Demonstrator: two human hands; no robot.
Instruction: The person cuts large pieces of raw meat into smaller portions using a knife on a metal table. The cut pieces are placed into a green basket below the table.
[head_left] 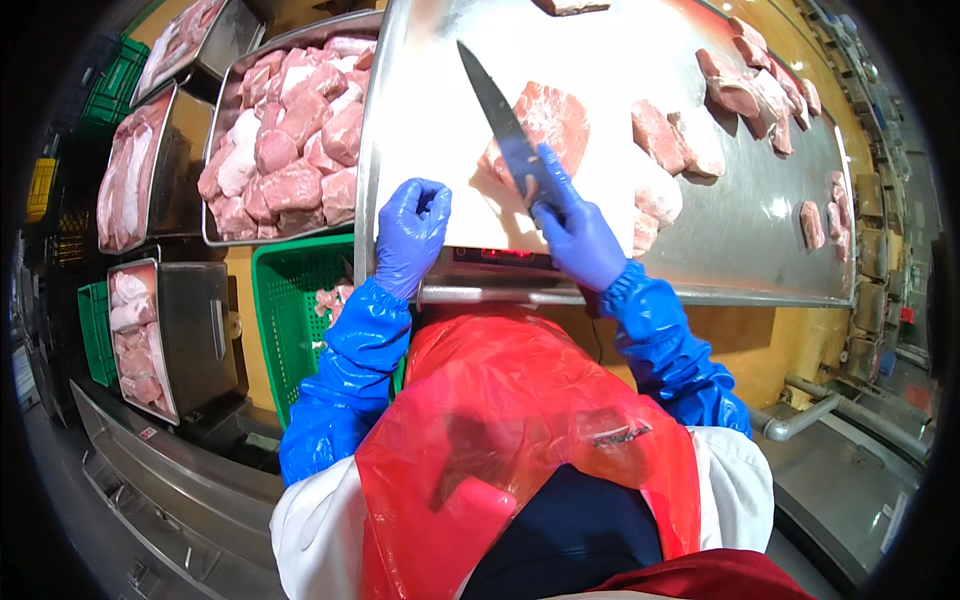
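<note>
My right hand (582, 238), in a blue-violet glove, grips a long knife (492, 108) with its index finger stretched along the knife. The blade points to the far left and passes over a pink slab of raw meat (557, 118) on the white cutting board (425, 120). Whether the edge touches the meat, I cannot tell. My left hand (410, 240), gloved the same way, rests near the board's front left corner. Its fingers are curled round, and nothing shows in them. Several meat pieces (658, 190) lie along the board's right edge.
Left of the steel table (745, 240), a metal tray (212, 222) is heaped with meat chunks. Further left stand more meat-filled metal bins (172, 190). A green perforated basket (275, 300) sits below the table's left edge. A red-lit display (508, 254) shows under the board's front edge.
</note>
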